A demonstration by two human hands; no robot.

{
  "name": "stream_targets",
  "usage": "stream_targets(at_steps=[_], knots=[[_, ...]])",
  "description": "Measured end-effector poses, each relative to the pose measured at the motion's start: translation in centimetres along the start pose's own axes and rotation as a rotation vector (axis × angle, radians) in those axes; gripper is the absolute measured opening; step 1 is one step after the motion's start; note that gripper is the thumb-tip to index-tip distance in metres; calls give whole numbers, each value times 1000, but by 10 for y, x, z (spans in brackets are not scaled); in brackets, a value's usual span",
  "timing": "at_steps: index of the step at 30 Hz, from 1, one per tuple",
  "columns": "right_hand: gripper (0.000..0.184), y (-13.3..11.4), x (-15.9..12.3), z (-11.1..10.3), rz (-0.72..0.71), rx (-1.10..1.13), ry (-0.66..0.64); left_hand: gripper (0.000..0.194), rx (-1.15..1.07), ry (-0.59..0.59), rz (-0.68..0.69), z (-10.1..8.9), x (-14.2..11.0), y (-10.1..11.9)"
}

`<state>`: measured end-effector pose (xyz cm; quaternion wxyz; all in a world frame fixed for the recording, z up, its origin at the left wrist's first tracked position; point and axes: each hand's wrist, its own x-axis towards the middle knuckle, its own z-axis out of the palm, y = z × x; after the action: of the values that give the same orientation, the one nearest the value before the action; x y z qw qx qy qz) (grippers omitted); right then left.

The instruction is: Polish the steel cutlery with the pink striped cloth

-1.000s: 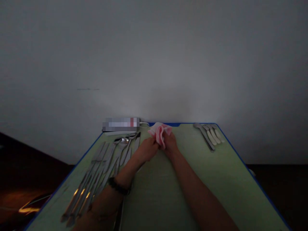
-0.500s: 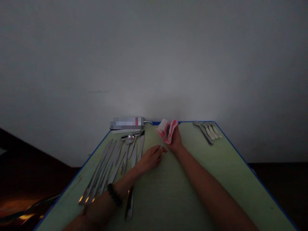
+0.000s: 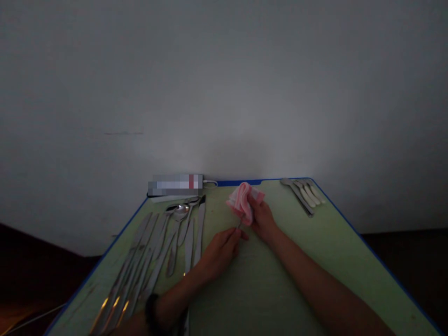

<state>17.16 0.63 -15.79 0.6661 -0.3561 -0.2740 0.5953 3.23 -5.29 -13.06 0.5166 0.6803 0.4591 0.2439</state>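
Observation:
Low over the middle of the table, my left hand pinches the thin metal handle of a spoon. The spoon's head is hidden inside a pink and white cloth. My right hand is closed around the cloth from the right, folding it over the spoon. To the left of my left hand lie several table knives, together with a shiny spoon and other cutlery, partly covered by my left forearm.
At the table's far right, a dark metal spoon lies beside several pale-handled pieces. A pixelated box-like object with a white cable sits at the far left edge. A plain wall rises behind the blue-edged green table.
The cloth, opened around the spoon's dark rounded end half a second ago, is now folded over it. Both hands have come slightly nearer me. The view has shifted a little.

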Motion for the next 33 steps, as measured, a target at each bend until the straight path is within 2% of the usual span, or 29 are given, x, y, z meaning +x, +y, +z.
stream_targets(at_steps=[4, 7, 9, 14, 18, 20, 23, 27, 33], knots=[[35, -2, 13, -7, -90, -101, 59, 41, -4, -22, -2, 1, -1, 1], [31, -7, 21, -10, -113, -31, 166, 40, -25, -61, -10, 0, -1, 1], [28, -12, 24, -10, -106, 40, 186, 41, -19, -54, -12, -1, -2, 0], [22, -18, 10, 1, 38, 95, 27, 37, 17, 16, -2, -1, 0, 0], [24, -4, -13, 17, 160, 52, -76, 36, -27, 47, -30, -2, 4, 0], [27, 3, -18, 22, 183, 21, -72, 36, -31, 57, -21, -3, 5, -1], [28, 4, -14, 20, 135, 1, 5, 34, 23, 53, -17, -4, 5, 0], [26, -8, 4, 7, 50, -10, 112, 33, 115, -9, -21, -5, 1, 6], [24, -22, 27, -21, -94, -78, 69, 34, 144, -55, -8, -6, -1, 9]])
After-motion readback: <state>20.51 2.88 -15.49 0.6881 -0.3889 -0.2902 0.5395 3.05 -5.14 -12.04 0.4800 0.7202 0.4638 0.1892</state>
